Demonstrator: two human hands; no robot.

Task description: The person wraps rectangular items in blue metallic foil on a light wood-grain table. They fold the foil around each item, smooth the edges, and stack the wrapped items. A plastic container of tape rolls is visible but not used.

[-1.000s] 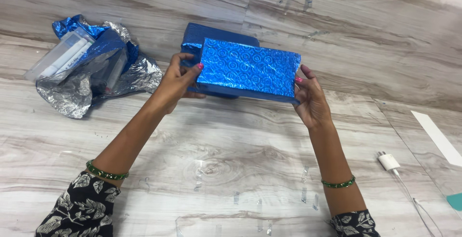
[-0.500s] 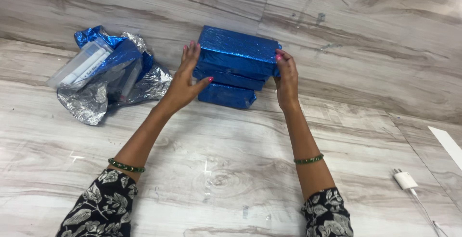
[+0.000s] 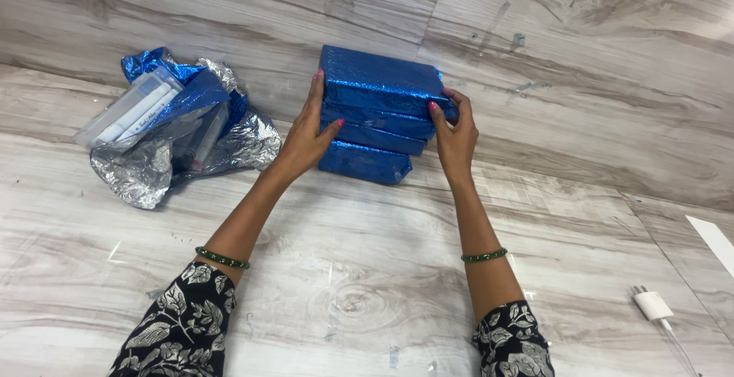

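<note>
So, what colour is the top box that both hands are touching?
The top box is wrapped in shiny blue foil paper; only the head view shows it.

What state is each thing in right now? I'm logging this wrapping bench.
Stack of blue foil-wrapped boxes: wrapped, piled three high on the wood-grain table.
Left hand: flat against the stack's left side.
Right hand: pressing the stack's right side.
Crumpled blue and silver foil: loose, around clear plastic cases.
White charger plug: unplugged, lying flat.

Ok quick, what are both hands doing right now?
Left hand: open, flat against the left side of the blue stack.
Right hand: open, fingers pressing the stack's right side.
</note>
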